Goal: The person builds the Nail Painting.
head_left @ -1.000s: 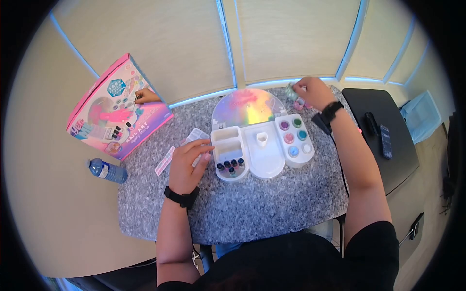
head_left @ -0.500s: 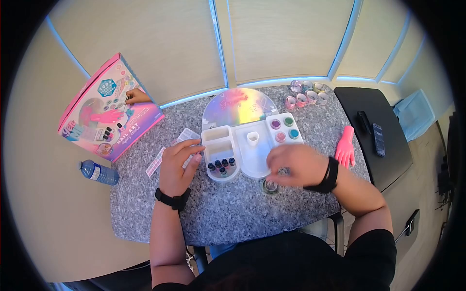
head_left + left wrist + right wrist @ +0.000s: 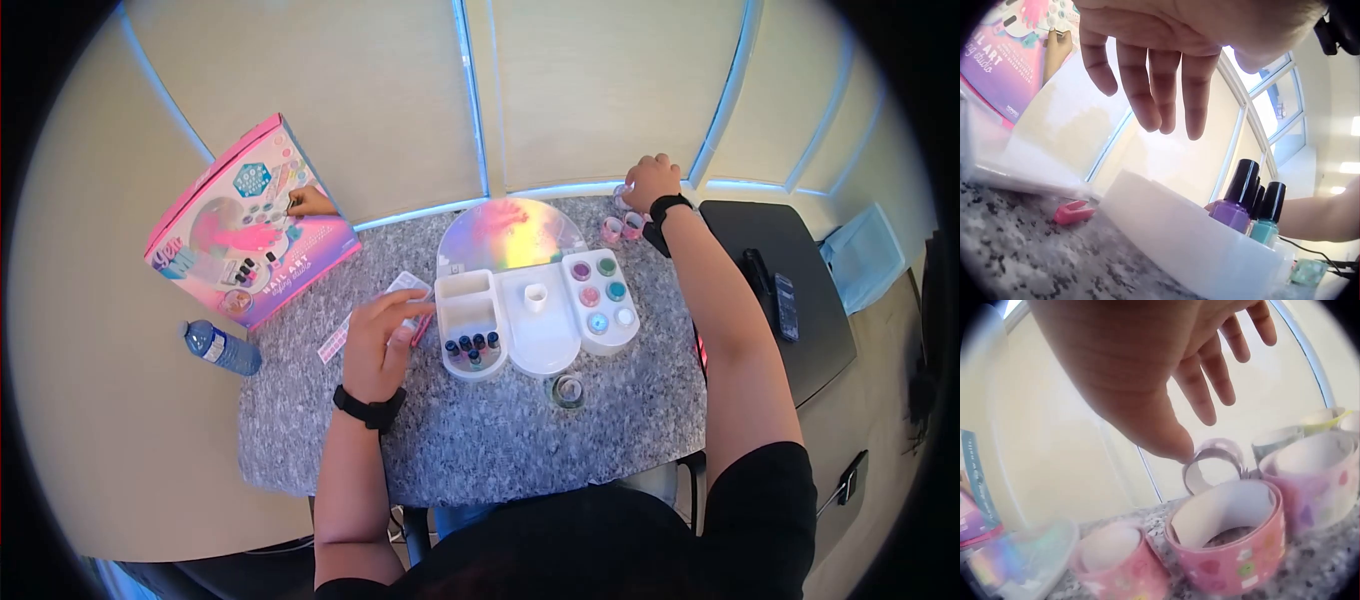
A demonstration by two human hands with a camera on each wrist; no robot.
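Observation:
My right hand (image 3: pixel 654 181) reaches to the table's back right, above several small patterned rolls. In the right wrist view that hand (image 3: pixel 1147 375) has spread fingers; its thumb is at a purple-white roll (image 3: pixel 1230 447), contact unclear, behind a pink roll (image 3: pixel 1235 559). My left hand (image 3: pixel 378 345), fingers extended, is beside the left compartment of the white tray (image 3: pixel 545 350). Dark-capped polish bottles (image 3: pixel 475 357) stand in that compartment. Six coloured pots fill the right section. A greenish roll (image 3: pixel 567 392) rests in front of the tray.
A pink box (image 3: pixel 250 225) stands at the back left, with a water bottle (image 3: pixel 222 347) in front. Clear-and-pink sheets lie beside my left hand. On the dark side table (image 3: pixel 820 330) are a phone (image 3: pixel 787 308) and a black object.
My right hand has gone from the tray's front right back to the rolls, leaving the greenish roll on the table. My left hand has stayed beside the tray.

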